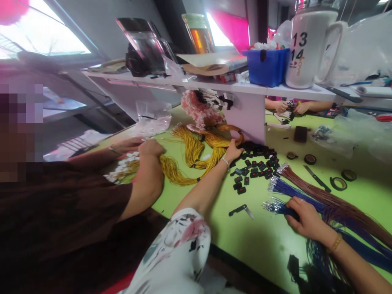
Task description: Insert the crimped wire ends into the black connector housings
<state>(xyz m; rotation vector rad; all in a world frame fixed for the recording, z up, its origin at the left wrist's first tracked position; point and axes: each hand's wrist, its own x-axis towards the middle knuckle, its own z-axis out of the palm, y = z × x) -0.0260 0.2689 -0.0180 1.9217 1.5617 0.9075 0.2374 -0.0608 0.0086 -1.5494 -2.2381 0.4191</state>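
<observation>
My left hand (234, 152) stretches forward across the table, its fingers closed at the looped end of a bundle of yellow wires (196, 157). Just right of it lies a heap of small black connector housings (255, 168), several with red marks. My right hand (306, 218) is wrapped around a bundle of dark blue wires (283, 209), whose silvery terminal ends point left out of the grip. Beyond that hand run a second blue bundle (294, 191) and a brown wire bundle (315, 185). A folding knife (240, 210) lies open between my hands.
A co-worker (143, 179) at my left handles yellow wires with white connectors (124, 168). Tape rolls (338, 183) and a knife (317, 179) lie at the right. A shelf (214, 81) overhead carries a mug (310, 49) and blue bin (265, 67). Another person's hands (290, 107) work behind it.
</observation>
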